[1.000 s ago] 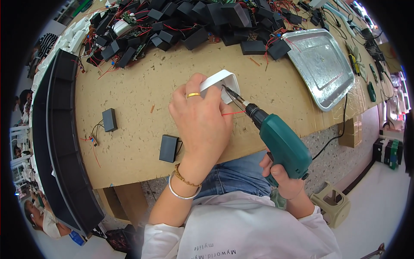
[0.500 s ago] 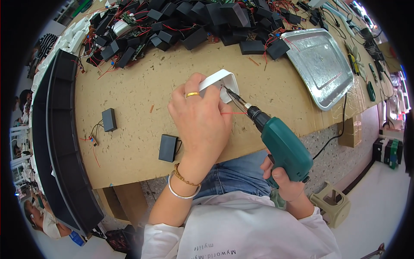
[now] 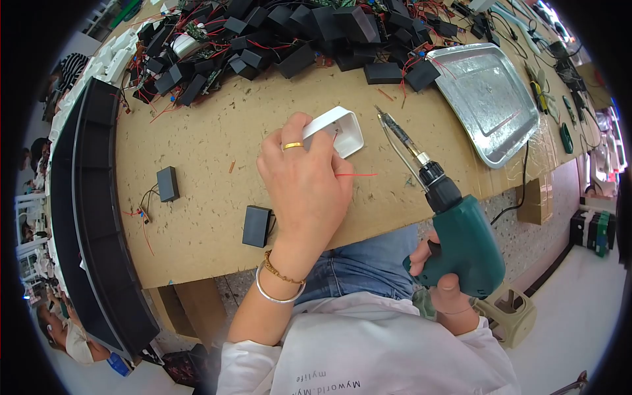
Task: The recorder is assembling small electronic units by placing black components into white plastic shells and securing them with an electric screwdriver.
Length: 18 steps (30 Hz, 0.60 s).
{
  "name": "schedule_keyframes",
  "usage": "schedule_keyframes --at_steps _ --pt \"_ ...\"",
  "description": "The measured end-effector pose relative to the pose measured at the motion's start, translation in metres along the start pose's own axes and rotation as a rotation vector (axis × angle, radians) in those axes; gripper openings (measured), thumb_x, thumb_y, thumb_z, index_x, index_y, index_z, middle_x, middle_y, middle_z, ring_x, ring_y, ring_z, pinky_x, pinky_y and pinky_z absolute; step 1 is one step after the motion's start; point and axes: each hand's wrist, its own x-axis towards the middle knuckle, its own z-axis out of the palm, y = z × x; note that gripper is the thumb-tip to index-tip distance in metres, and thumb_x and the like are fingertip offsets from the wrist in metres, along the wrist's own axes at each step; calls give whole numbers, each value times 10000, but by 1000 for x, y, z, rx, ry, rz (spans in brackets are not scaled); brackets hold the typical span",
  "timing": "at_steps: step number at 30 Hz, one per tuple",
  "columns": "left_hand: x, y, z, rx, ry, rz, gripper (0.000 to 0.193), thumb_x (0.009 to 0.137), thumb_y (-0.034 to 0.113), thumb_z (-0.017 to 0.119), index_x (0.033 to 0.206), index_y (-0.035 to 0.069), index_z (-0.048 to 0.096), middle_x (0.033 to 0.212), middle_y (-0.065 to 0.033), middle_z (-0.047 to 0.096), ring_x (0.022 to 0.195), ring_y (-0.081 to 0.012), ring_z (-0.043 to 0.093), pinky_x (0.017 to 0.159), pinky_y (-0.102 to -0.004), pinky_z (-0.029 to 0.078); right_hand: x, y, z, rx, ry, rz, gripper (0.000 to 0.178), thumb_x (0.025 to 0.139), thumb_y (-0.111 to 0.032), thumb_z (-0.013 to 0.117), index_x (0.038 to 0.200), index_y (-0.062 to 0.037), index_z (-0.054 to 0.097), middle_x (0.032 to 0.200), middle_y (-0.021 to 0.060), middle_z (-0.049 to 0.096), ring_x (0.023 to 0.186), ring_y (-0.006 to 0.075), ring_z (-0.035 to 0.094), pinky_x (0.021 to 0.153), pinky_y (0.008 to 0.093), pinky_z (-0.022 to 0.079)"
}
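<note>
My left hand (image 3: 306, 168) grips a small white plastic housing (image 3: 349, 135), its open side turned to the right. A thin red wire (image 3: 359, 174) sticks out from beneath the fingers, and another red bit shows inside the housing. My right hand (image 3: 441, 276) is wrapped round the handle of a green pistol-shaped soldering gun (image 3: 464, 243). Its dark tip, with a thin feed tube alongside, points up and left, apart from the housing. A black box (image 3: 256, 226) lies left of my left wrist. Farther left is another black box (image 3: 167, 184) wired to a small component.
A heap of black boxes with red wires (image 3: 309, 33) covers the table's far side. A metal tray (image 3: 490, 99) lies at the right, near pliers (image 3: 541, 97) and cables. A long black bin (image 3: 95, 210) borders the left. The table's cardboard top (image 3: 197, 243) ends near my lap.
The soldering gun has pulled back from the white housing, moving right and toward me in my right hand. My left hand and the housing have hardly moved.
</note>
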Motion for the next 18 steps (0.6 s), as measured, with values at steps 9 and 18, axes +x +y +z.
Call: schedule_keyframes --at_steps 9,18 --pt "0 -5 -27 -216 -49 105 281 642 118 770 847 39 596 1179 -134 494 1119 -388 423 886 -457 398 2 6 -11 90 -106 -79 656 809 -442 653 1209 34 443 944 90 567 728 112 532 671 263 449" --pt "-1 -9 -22 -417 -57 33 146 683 80 740 751 37 618 1139 -103 546 1050 -299 518 788 -360 494 5 2 -5 49 -29 -34 716 757 -516 658 1182 24 459 876 105 578 673 127 547 637 264 458"
